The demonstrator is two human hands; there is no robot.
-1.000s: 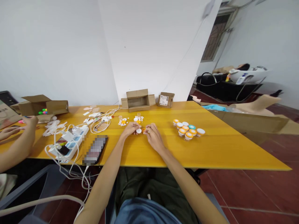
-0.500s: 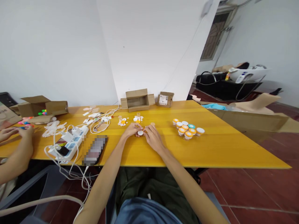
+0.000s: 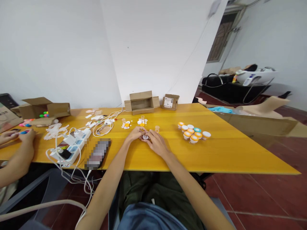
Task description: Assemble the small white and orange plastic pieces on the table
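My left hand (image 3: 135, 134) and my right hand (image 3: 155, 142) meet over the table in front of me. Between them is a small white round piece (image 3: 145, 137), with the fingers of both hands closed on its edges. What lies under the fingers is hidden. Just beyond my right fingertips stands a small clear cup (image 3: 157, 128). Past my left hand are an orange ring-like lid (image 3: 142, 125) and little white parts (image 3: 143, 121), with another clear cup behind them. A second heap of white bits (image 3: 125, 126) with an orange piece lies further left.
Several small jars (image 3: 193, 138) with orange, white and teal lids cluster at the right. An open carton (image 3: 141, 103) and a smaller box (image 3: 170, 102) stand by the wall. To the left are a phone (image 3: 98, 154), a power strip (image 3: 76, 147), cables and a co-worker's hands (image 3: 26, 134).
My right fingers have come down and closer to my left hand around the white piece. The clear cup beyond them shows more fully. The co-worker's hands have shifted slightly.
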